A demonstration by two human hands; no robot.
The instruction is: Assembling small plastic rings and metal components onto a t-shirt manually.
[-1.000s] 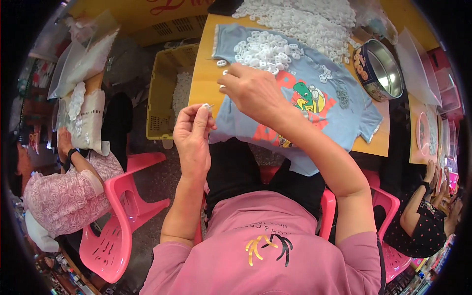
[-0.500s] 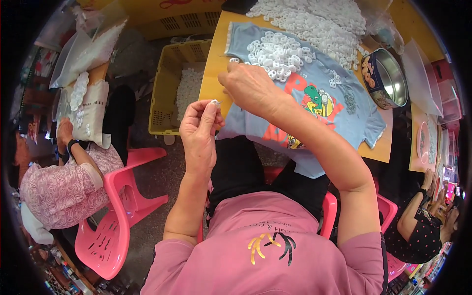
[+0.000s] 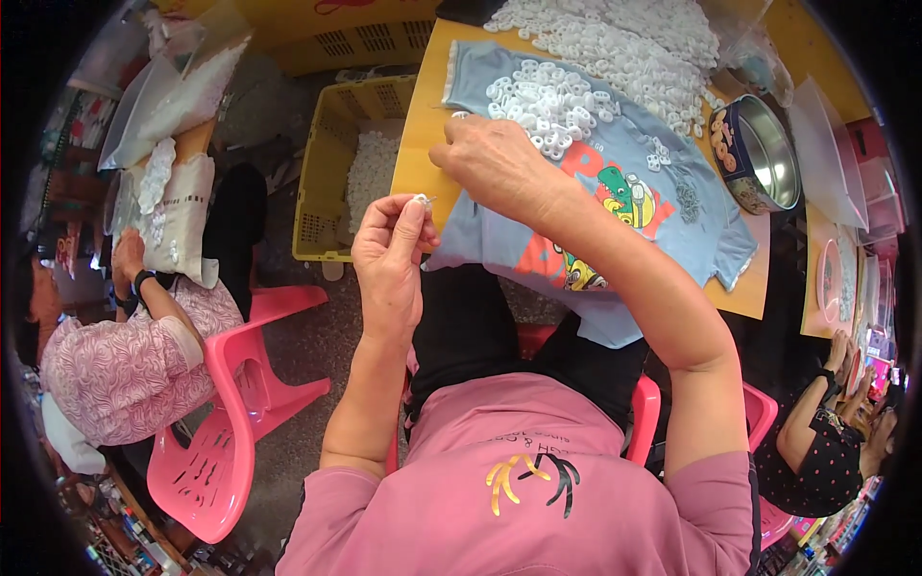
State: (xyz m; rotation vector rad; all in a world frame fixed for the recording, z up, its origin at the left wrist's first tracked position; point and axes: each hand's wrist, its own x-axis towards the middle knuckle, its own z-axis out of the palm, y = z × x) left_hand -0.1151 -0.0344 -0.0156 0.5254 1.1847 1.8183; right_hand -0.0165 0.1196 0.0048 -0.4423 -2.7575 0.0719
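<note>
Shifted slightly leftward over the table (image 3: pixel 413 163) in the past second, the seated worker's (image 3: pixel 576 422) right hand (image 3: pixel 495 161) now overlaps the edge of a lone loose piece (image 3: pixel 460 115) between 11 and 12 o'clock, while the left hand (image 3: pixel 389 254) keeps the same pinch. Hours are read from the worker's seat, 12 straight ahead.

At 10 to 11 o'clock, raised just off the table's near corner, left thumb and forefinger press on a small white plastic piece (image 3: pixel 420 199), a thin metal-looking sliver jutting toward 3 o'clock. It is probably held by its edge to leave the sliver free. The right hand's fingers curl downward; from where I stand, whether they grip anything cannot be told.

A pale-blue T-shirt (image 3: pixel 715 252), printed with a green dinosaur, lies under a heap of two-holed pieces (image 3: pixel 547 101) at 12, likely to stop them sliding and keep them within reach. They are glossy, white and rounded, jumbled at all angles. A small heap of thin metal bits (image 3: pixel 688 204) sits apart at 1 o'clock, presumably to avoid mixing. Beyond stand a round biscuit tin (image 3: pixel 730 158), between 1 and 2, and a yellow crate (image 3: pixel 312 197) at 10 to 11, holding more white pieces.
</note>
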